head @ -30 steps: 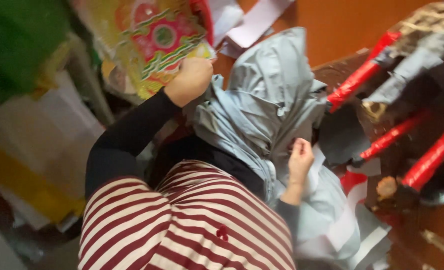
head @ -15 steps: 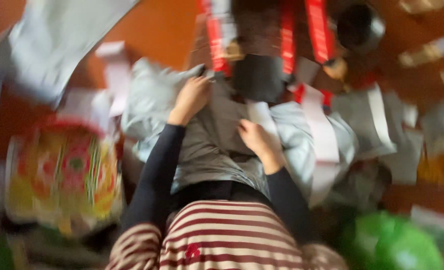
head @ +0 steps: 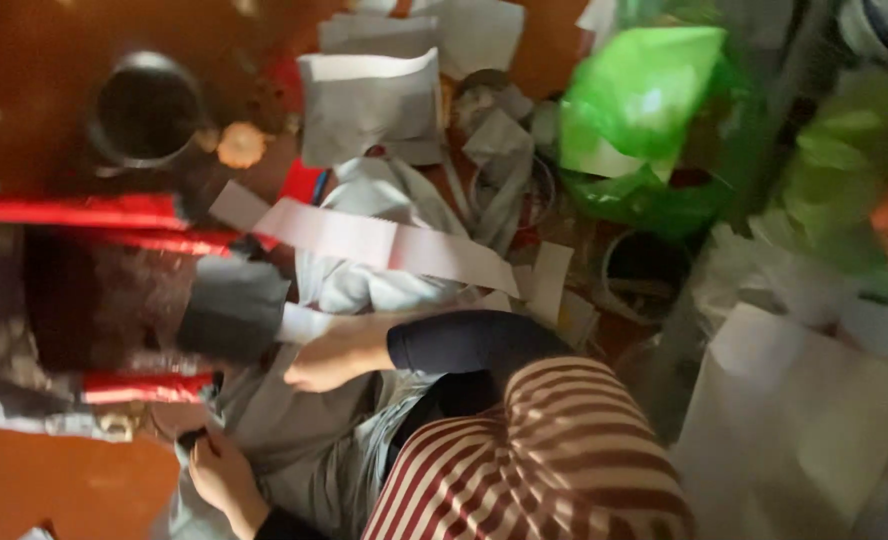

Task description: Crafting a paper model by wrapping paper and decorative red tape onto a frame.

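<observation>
A pale grey cloth (head: pixel 364 285) lies crumpled on the orange-brown floor in front of me. My left hand (head: pixel 219 478) is at the bottom left, with its fingers closed on an edge of that cloth. My right hand (head: pixel 329 355), in a dark sleeve, rests higher up on the same cloth, fingers curled into the fabric beside a dark grey patch (head: pixel 232 308). A long white paper strip (head: pixel 364 238) lies across the cloth above my right hand. My red-and-white striped garment (head: pixel 539 460) fills the bottom right. The picture is blurred.
A dark object with red strips (head: pixel 94 290) lies at the left, and a round metal pot (head: pixel 144 108) behind it. A green plastic bag (head: pixel 644 110), a round tin (head: pixel 646 272), loose white sheets (head: pixel 369 105) and a large white sheet (head: pixel 804 420) crowd the right.
The view has swung round, so the red-stripped object now lies at the left instead of the top. Both hands stay on the grey cloth, my left hand now lowest in the picture.
</observation>
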